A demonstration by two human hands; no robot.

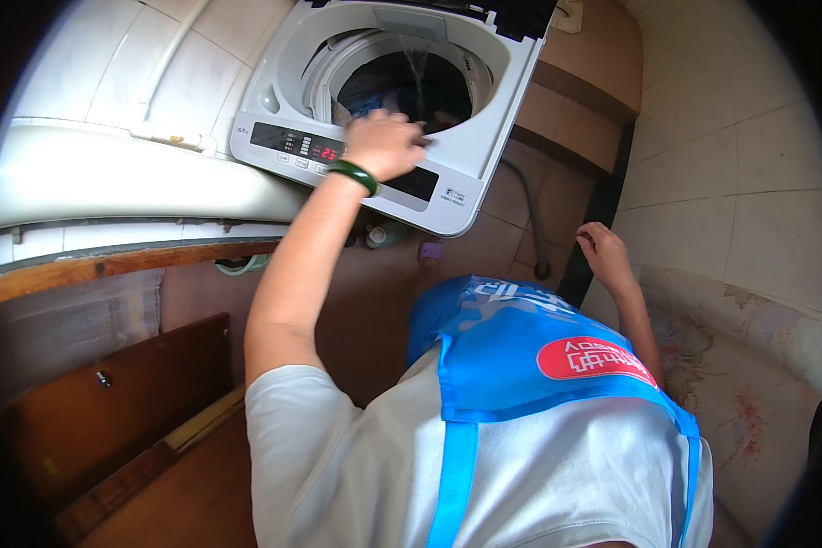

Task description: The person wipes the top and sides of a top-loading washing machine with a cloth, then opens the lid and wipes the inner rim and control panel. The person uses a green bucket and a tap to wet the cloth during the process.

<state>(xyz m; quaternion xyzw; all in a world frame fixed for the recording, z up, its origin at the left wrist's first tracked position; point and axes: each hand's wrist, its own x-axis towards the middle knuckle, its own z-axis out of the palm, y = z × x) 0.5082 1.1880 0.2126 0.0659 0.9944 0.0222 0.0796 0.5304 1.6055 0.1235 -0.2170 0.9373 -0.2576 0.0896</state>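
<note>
My left hand (383,142), blurred and with a green bangle (353,177) at its wrist, hangs over the front rim of a top-loading washing machine (466,164). A small dark thing shows beside its thumb; whether the fingers grip it is unclear. Past the hand, water (418,65) pours into the dark drum (377,79), where blue cloth (366,105) and other laundry lie. The control panel (267,135) glows with red digits, partly covered by my wrist. Away to the right, my right hand (604,252) is in the air near the tiled wall, fingers loosely curled, holding nothing.
A white basin (130,175) with a pipe (171,135) stands left of the machine. Below it is a wooden cabinet door (123,383). A grey hose (536,219) runs along the tiled floor. Brown tiled steps (568,113) rise at the right, beside the wall (726,157).
</note>
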